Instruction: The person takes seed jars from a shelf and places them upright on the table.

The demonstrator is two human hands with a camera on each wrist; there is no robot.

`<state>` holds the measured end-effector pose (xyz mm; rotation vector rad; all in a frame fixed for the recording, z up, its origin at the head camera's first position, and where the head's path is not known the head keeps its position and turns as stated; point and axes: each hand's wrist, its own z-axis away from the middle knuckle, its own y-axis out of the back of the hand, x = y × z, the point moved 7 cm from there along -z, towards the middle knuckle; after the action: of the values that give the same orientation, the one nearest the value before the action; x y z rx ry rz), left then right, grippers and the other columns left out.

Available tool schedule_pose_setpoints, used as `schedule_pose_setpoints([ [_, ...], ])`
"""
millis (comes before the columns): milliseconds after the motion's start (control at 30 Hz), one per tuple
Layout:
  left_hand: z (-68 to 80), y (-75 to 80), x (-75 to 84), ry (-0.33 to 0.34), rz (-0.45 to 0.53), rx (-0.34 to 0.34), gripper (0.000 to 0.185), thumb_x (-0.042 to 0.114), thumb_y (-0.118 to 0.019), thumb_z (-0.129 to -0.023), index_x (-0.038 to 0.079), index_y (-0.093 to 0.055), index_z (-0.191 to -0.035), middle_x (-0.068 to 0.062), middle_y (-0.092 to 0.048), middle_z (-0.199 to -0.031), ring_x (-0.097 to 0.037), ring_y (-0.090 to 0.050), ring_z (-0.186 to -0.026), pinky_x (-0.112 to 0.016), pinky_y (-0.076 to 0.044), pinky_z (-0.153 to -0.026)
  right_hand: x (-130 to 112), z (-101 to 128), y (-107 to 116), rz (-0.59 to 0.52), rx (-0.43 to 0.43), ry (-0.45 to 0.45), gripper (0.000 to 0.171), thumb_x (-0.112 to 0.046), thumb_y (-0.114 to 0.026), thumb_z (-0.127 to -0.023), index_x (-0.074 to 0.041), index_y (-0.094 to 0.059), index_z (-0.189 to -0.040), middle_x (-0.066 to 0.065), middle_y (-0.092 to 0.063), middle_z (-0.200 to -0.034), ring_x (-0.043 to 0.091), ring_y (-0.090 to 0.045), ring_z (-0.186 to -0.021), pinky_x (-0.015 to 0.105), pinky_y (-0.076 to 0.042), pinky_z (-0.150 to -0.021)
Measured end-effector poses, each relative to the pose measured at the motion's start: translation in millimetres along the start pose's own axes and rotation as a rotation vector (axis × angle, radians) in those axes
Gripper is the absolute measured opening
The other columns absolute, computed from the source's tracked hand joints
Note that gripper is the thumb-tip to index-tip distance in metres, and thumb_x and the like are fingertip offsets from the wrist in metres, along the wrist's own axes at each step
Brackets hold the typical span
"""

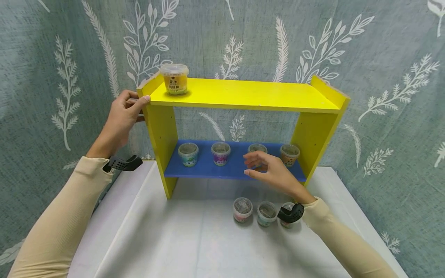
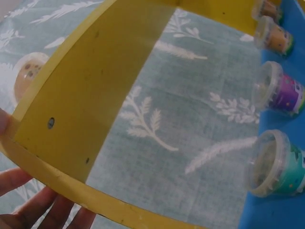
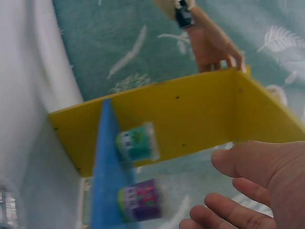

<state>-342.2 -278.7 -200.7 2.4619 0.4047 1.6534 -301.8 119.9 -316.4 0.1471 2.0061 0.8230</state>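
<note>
My left hand [image 1: 123, 116] grips the upper left corner of a two-tier shelf [image 1: 243, 92], thumb at the front edge and fingers round the outside of its yellow side panel [image 2: 90, 86]. In front of the blue lower board [image 1: 205, 170] hovers my right hand [image 1: 269, 170], fingers loosely bent and holding nothing. It partly covers a lidded tub [image 1: 257, 147]. Beside that stand a purple tub [image 1: 220, 153], a teal tub [image 1: 188, 154] and an orange tub [image 1: 289, 154]. A yellow-labelled tub [image 1: 175, 79] sits upright on the top board's left end.
Below the shelf, on the white tablecloth [image 1: 194, 239], stand a pink-labelled tub [image 1: 242, 210], a teal-labelled tub [image 1: 266, 214] and a third tub [image 1: 287, 223] partly behind my right wristband. Patterned green cloth [image 1: 389, 127] hangs behind and at both sides.
</note>
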Motion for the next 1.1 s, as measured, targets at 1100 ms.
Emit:
schedule_pose_setpoints([
  [1100, -0.8, 1.2, 0.5, 0.004, 0.011, -0.01, 0.036, 0.049, -0.057, -0.103, 0.02, -0.05, -0.124, -0.003, -0.057, -0.125, -0.022, -0.057, -0.114, -0.046, -0.048, -0.098, -129.4, -74.0, 36.4, -0.175, 0.1, 0.288, 0.039, -0.009, -0.073, -0.097, -0.004, -0.061, -0.134, 0.01, -0.068, -0.118, 0.022, -0.065, -0.107, 0.036, -0.056, -0.094],
])
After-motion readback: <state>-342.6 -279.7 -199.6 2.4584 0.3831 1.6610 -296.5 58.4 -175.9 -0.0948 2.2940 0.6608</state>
